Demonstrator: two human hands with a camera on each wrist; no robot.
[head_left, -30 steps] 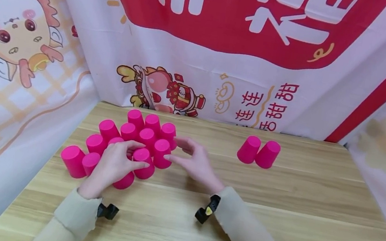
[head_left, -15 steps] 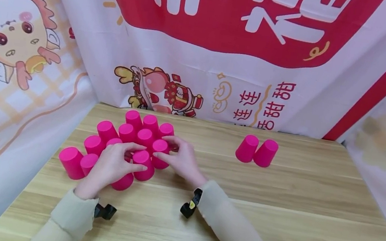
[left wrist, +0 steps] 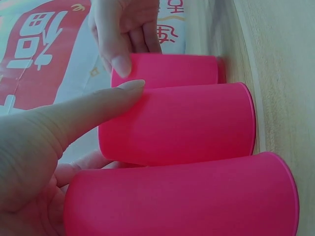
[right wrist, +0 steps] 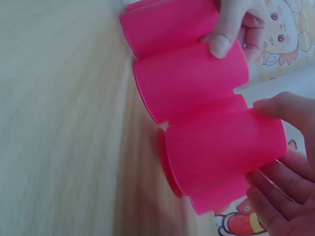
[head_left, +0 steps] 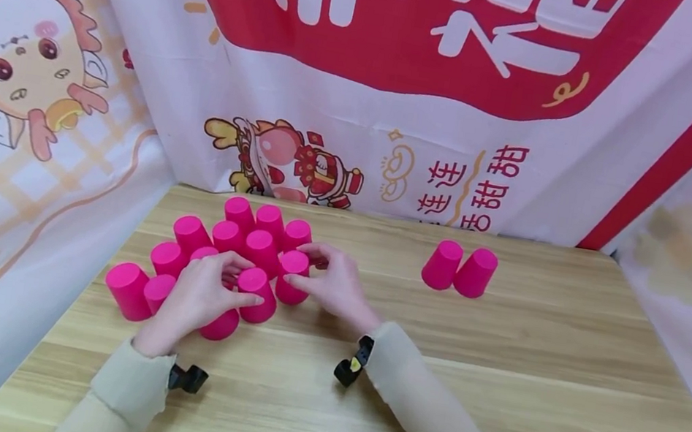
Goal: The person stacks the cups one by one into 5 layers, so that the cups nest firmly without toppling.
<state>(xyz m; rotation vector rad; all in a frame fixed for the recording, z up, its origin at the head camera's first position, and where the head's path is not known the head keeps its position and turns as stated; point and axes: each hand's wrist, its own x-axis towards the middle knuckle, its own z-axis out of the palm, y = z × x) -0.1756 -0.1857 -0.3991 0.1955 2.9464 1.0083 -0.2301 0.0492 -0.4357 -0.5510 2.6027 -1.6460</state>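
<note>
Two cups (head_left: 443, 266): pink, mouths down, side by side toward the far right of the surface (head_left: 564, 365), well apart from the rest.
Cluster (head_left: 228, 238): a dozen or so like cups, mouths down, packed close on the left of the surface, a few partly hidden by the left grip.
Left grip (head_left: 202, 292): pinching the left cup (head_left: 253, 284) at the cluster's right side, thumb across its front, fingers behind it.
Right grip (head_left: 339, 285): pinching the right cup (head_left: 295, 263) near its closed end, between thumb and fingers.
Right cup: at the cluster's right edge, just beside the left cup and a little farther off; whether its rim rests on the surface cannot be told.
Sleeves (head_left: 130, 381): beige, with a black device (head_left: 188, 378) at each wrist.
Backdrop (head_left: 365, 78): white cloth behind the surface, bearing a red patch, white characters and a cartoon figure.
</note>
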